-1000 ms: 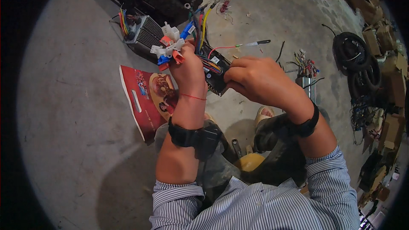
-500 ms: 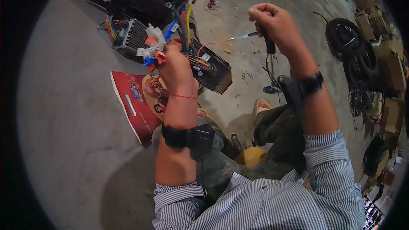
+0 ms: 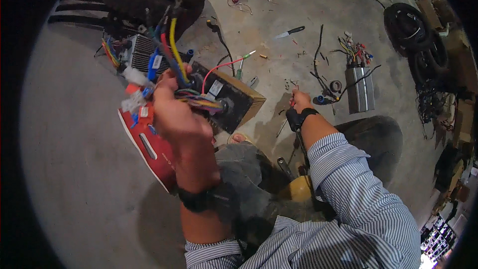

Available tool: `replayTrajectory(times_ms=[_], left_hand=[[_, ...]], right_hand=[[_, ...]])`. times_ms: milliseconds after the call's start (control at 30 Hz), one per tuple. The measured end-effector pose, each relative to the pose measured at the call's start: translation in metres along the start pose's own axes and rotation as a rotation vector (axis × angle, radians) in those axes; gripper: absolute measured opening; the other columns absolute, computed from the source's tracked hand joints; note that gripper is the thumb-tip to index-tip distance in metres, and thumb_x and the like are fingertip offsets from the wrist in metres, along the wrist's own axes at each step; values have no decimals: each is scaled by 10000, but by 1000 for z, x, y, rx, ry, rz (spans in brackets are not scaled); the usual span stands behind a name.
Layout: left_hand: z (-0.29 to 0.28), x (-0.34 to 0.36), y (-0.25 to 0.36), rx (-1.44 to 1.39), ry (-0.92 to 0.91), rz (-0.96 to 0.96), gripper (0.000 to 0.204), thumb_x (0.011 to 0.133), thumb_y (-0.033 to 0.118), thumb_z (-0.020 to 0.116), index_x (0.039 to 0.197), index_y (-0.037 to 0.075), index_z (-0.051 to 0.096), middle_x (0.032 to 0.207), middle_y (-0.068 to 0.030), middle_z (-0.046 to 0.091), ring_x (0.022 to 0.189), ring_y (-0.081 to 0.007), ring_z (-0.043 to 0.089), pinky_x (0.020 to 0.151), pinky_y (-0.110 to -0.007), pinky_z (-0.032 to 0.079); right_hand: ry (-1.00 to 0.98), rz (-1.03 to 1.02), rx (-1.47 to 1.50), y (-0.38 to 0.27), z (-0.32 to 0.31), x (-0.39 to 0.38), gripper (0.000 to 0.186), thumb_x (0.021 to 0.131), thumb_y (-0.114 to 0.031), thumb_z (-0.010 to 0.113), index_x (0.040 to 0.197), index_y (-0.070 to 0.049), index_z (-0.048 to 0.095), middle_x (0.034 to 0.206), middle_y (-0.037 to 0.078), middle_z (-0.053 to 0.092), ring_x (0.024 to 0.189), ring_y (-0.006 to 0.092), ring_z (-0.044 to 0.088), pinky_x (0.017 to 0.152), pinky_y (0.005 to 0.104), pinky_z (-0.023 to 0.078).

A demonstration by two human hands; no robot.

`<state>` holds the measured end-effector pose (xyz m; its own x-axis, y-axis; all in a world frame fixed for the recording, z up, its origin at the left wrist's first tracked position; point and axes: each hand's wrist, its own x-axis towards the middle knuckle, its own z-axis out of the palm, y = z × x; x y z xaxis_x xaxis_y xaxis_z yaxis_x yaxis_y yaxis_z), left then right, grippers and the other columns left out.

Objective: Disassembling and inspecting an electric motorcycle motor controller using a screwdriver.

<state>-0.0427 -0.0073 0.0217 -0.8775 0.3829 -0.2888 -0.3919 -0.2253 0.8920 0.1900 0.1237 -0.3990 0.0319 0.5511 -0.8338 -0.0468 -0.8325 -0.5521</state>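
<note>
My left hand (image 3: 181, 114) is closed round a bundle of coloured wires (image 3: 196, 100) coming out of a black, box-shaped controller (image 3: 236, 100). White, orange and blue plug connectors (image 3: 137, 102) stick out beside the hand, and thick cables (image 3: 172, 45) with ring ends rise above it. From the controller a thin red wire (image 3: 219, 66) with a bare-looking tip reaches out to the right. My right hand (image 3: 300, 100) is low near the floor, fingers closed; a bit of red shows at them, but its kind cannot be made out.
A knife (image 3: 290, 32) and a green-handled screwdriver (image 3: 239, 71) lie on the concrete floor. Further right is a silver finned controller (image 3: 360, 88) near loose black cables (image 3: 318, 62). A red bag (image 3: 157, 157) lies left, tyres (image 3: 149, 0) beyond it, coiled black hose (image 3: 408, 30) far right.
My right hand has come down from its raised place toward the floor nearer me. My left hand has shifted left and nearer with the wires, and the black controller has moved along.
</note>
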Motion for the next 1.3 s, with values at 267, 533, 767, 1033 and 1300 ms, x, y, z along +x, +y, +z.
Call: replayTrajectory(times_ms=[267, 533, 767, 1033, 1300], left_hand=[[-4, 5, 3, 60, -49, -31, 316, 946, 140, 386, 1074, -32, 619, 999, -121, 626, 916, -245, 632, 843, -375, 539], [-10, 18, -7, 53, -4, -38, 296, 944, 127, 430, 1085, -47, 623, 1045, -133, 659, 976, -249, 637, 939, -379, 503], [7, 5, -11, 57, 10, -51, 256, 915, 127, 465, 1003, 0, 670, 948, -97, 695, 832, -200, 666, 779, -331, 541], [-7, 3, 0, -132, 126, 18, 261, 887, 134, 453, 981, 3, 658, 936, -118, 698, 782, -224, 666, 706, -353, 565], [0, 6, 4, -312, 216, -46, 266, 891, 149, 450, 952, 7, 667, 918, -133, 685, 756, -258, 660, 689, -406, 573]], right_hand=[[-29, 81, -154, -7, 7, 17, 218, 924, -212, 669, 914, -3, 608, 734, 107, 602, 568, 224, 582, 482, 366, 465], [-79, 93, -153, -29, 3, -2, 204, 949, -208, 610, 899, -14, 573, 741, 122, 591, 594, 245, 588, 495, 369, 463], [-265, -164, -36, -166, 78, -71, 125, 906, -136, 611, 880, -26, 558, 801, 101, 605, 625, 209, 585, 520, 345, 476], [-707, -734, -824, -269, 89, -308, 507, 877, -213, 717, 1321, -22, 562, 1176, 124, 635, 873, 197, 636, 697, 334, 558], [-545, -1491, -1011, -171, 54, -372, 948, 683, -276, 910, 1441, -8, 408, 1178, 188, 624, 955, 323, 652, 859, 404, 533]])
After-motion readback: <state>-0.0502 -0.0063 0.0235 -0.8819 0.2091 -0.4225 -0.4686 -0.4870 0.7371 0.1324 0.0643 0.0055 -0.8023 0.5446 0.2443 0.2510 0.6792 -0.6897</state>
